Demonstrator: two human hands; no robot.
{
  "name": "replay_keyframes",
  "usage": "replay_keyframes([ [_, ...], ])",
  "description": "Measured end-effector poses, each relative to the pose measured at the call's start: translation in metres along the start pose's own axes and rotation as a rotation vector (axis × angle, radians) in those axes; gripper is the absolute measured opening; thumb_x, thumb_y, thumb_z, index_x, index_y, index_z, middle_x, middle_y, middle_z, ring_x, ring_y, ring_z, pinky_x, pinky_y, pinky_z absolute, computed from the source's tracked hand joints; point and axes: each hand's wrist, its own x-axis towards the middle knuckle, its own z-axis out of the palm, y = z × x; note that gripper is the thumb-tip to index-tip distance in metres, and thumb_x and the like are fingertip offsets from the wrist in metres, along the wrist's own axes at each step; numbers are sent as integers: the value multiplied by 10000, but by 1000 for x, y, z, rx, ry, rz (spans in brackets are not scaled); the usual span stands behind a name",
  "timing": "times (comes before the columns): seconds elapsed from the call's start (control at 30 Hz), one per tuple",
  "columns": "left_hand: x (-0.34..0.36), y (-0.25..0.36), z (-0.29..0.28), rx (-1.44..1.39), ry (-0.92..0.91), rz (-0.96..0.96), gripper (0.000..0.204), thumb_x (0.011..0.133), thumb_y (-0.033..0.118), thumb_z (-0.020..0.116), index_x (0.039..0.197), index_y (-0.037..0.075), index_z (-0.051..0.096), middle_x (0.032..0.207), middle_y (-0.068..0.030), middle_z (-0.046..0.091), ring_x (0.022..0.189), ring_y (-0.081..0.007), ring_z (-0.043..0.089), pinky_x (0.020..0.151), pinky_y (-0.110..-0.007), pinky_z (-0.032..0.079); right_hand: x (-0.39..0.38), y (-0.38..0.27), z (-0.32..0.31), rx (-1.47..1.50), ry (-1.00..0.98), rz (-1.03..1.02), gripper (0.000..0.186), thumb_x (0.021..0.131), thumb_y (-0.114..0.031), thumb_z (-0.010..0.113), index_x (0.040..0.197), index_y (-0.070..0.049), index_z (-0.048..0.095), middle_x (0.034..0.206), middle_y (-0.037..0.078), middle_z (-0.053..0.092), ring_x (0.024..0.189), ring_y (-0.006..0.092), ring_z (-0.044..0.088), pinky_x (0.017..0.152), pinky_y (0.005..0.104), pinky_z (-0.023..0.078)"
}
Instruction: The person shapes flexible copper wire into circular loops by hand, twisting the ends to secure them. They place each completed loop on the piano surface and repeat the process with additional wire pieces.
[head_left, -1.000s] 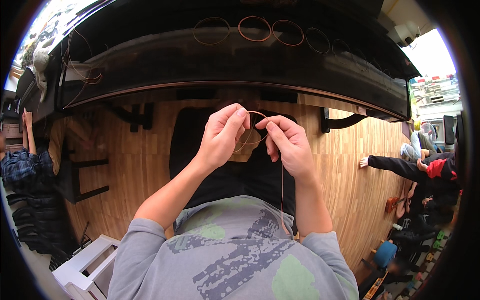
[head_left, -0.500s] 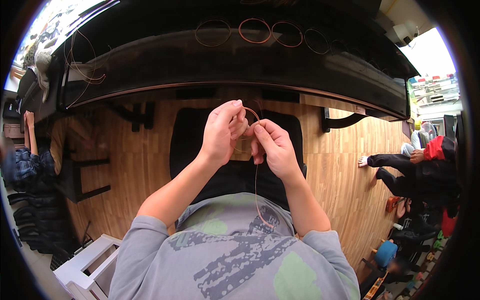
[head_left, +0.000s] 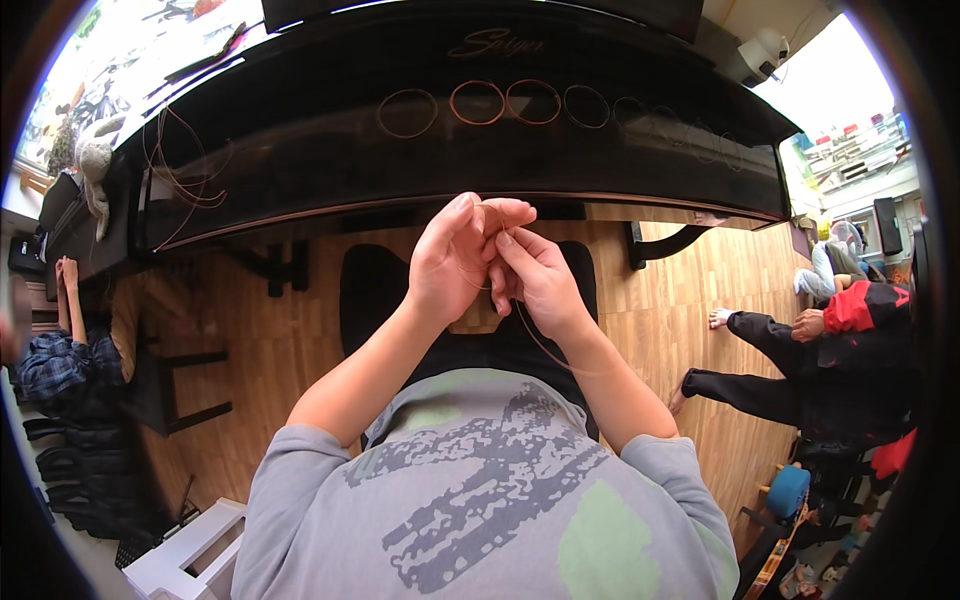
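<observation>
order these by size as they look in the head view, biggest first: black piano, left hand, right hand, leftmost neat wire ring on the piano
1. Black piano
2. Left hand and right hand: too alike to rank, partly overlapping
3. Leftmost neat wire ring

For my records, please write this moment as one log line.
left hand: cupped at coppery wire, grip unclear | right hand: pinching wire | ahead: thin rings on black surface
</observation>
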Motion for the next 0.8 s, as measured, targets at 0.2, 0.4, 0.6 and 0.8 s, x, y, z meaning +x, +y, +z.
replay_keyframes([
  [0.2,15,17,-8,-127,-55,54,327,986,310,389,735,116,470,952,-106,627,961,-260,628,913,-415,476,-1,-18,9,-162,157,-81,252,1003,-268,484,1028,-34,576,746,21,595,605,82,583,537,203,460],
  [0.4,25,34,-5,-188,-77,43,370,1004,303,355,700,138,488,914,-90,611,930,-244,603,916,-416,491,0,-11,-19,-353,44,285,521,992,-462,419,739,-50,614,578,28,597,524,104,590,463,208,429],
  [0.6,20,29,-5,-308,-128,-10,343,990,309,379,724,116,479,958,-118,616,916,-281,618,870,-403,478,9,4,-9,110,30,146,318,1004,-330,463,957,-51,608,654,11,595,525,85,556,481,197,435],
  [0.8,11,23,-17,-174,36,-54,400,1002,334,355,707,116,514,961,-78,582,868,-242,617,832,-399,494,6,-2,-6,-153,191,-210,120,964,-131,550,926,-24,588,681,-24,544,567,25,484,516,170,400],
])
